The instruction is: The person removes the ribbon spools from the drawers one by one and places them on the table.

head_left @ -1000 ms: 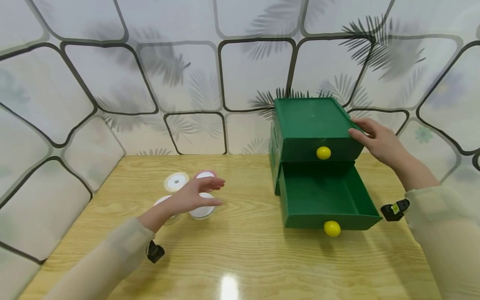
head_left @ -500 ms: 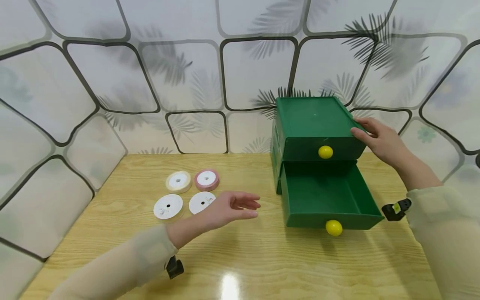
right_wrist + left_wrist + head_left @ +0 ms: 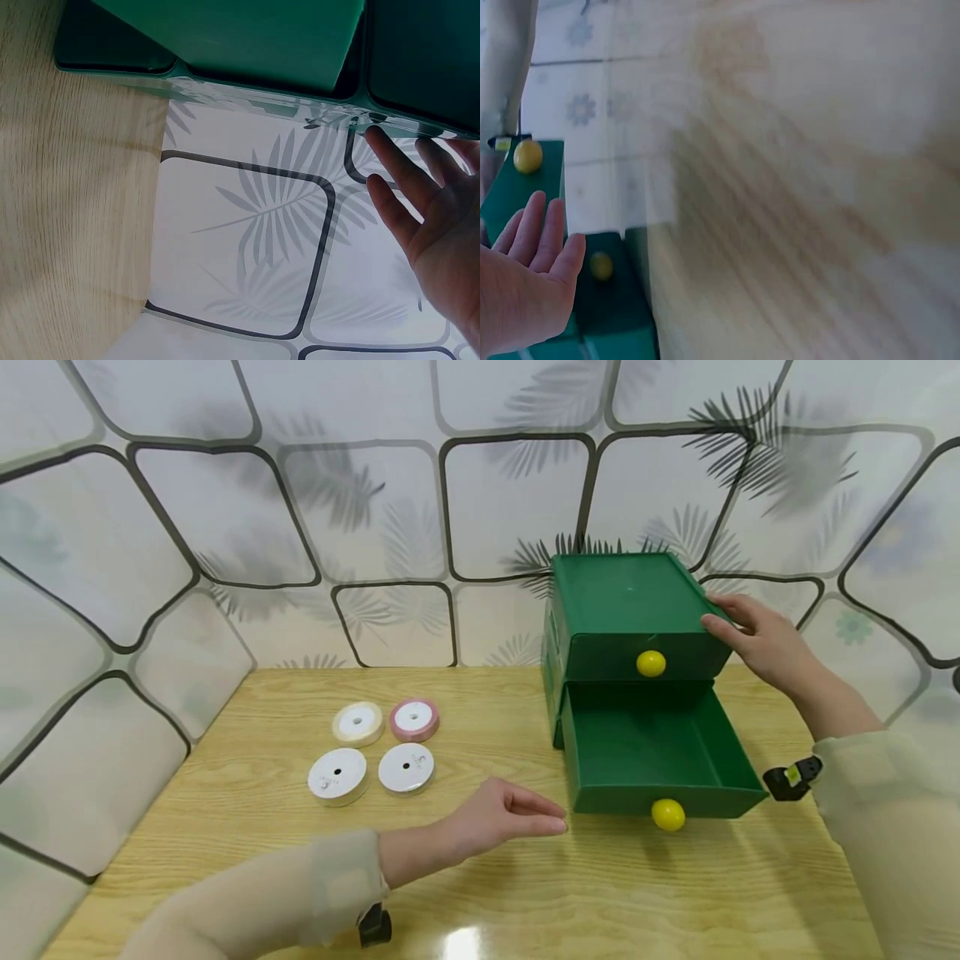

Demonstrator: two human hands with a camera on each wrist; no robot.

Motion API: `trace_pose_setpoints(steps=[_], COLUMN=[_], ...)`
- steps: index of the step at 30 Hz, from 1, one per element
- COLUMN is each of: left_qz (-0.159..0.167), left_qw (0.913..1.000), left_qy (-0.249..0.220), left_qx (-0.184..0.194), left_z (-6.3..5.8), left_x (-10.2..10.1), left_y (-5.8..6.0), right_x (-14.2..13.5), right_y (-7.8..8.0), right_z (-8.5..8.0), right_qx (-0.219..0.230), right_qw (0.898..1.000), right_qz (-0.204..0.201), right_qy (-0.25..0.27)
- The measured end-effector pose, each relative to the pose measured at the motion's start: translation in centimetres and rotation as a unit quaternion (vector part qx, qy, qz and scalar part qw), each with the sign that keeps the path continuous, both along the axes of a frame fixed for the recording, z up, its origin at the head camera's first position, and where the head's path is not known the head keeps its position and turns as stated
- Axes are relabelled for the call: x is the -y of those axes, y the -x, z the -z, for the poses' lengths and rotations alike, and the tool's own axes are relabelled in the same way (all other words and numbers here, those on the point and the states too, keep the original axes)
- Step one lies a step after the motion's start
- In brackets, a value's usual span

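Cabinet (image 3: 626, 589): green, two drawers, standing upright on the right of the table (image 3: 480, 702). Top flat, with a raised rim along its edges.

Upper drawer (image 3: 611, 656): pushed in, front face even across; round yellow knob (image 3: 651, 663) at centre.

Lower drawer (image 3: 609, 800): pulled well out toward the person, its floor and side walls in sight; front edge overhanging the table; yellow knob (image 3: 668, 815) on its front.

Right hand (image 3: 772, 643): at the cabinet's right top edge, fingertips touching it; fingers extended and a little apart in the right wrist view, grasping nothing.

Left hand (image 3: 487, 818): raised over the table, just left of the lower drawer's near left corner and apart from it; fingers extended, thumb tip close to the fingertips in the head view, nothing pinched. Shadow on the wood beneath.

Spools, four, lying flat in two rows at left: cream spool (image 3: 367, 731) and pink spool (image 3: 422, 727) behind; two white spools (image 3: 341, 787) in front. Narrow gaps between neighbours.

Open room: a broad strip of wood grain between the spools and the cabinet's left side; more along the near side, below the lower drawer. Back edge of the table meets the patterned wall (image 3: 517, 502).
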State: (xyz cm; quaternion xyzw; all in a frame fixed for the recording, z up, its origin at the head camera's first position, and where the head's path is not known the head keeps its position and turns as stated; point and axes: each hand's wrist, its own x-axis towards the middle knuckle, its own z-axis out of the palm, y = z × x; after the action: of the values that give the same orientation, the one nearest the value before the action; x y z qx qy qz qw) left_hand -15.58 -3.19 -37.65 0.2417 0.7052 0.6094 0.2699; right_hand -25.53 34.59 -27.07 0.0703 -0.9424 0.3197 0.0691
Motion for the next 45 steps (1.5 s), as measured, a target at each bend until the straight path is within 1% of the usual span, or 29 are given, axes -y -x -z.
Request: trace_pose_setpoints(steps=[6,11,14,16,20,26,33,37,40,44,45], left_qz=[0.006,0.01,0.011,0.01,-0.004,-0.033,-0.079,-0.094,-0.098,-0.107,-0.11], left_qw=[0.9996,0.9993,0.9993,0.9988,0.9973,0.9947,0.9861,0.9831,0.9835,0.9809,0.9791], left_qy=[-0.011,-0.008,-0.007,-0.015,-0.029,-0.042,-0.085,-0.082,-0.069,-0.072,-0.081], left_qx=[0.026,0.034,0.036,0.046,0.067,0.088,0.119,0.134,0.136,0.145,0.15], left_z=[0.3,0.5,1.1,1.6,2.2,2.1,2.4,2.3,2.1,1.7,1.7], left_x=[-1.7,-3.3,-4.2,-4.9,-6.2,-7.8,-10.0,-11.1,-11.8,-12.5,-12.6], left_y=[-0.9,-1.5,-1.9,-2.2,-2.5,-2.6,-3.1,-3.1,-3.2,-3.3,-3.4], right_x=[0.0,-0.1,-0.1,-0.1,-0.1,0.0,0.0,-0.1,-0.1,-0.2,-0.2], right_y=[0.1,0.1,0.1,0.2,0.4,0.4,0.4,0.3,0.2,0.2,0.1], right_z=[0.0,0.1,0.1,0.1,0.0,0.0,-0.1,0.0,0.1,0.2,0.2], right_qx=[0.002,0.002,0.003,0.004,0.005,0.005,0.004,0.008,0.009,0.005,0.004], right_qw=[1.0,1.0,1.0,1.0,1.0,1.0,1.0,1.0,1.0,1.0,1.0], right_qz=[0.004,0.005,0.004,0.003,0.002,0.001,0.002,0.001,0.002,0.002,0.002], right_qy=[0.0,-0.002,-0.002,-0.001,0.0,0.003,0.002,0.005,0.006,0.002,0.002])
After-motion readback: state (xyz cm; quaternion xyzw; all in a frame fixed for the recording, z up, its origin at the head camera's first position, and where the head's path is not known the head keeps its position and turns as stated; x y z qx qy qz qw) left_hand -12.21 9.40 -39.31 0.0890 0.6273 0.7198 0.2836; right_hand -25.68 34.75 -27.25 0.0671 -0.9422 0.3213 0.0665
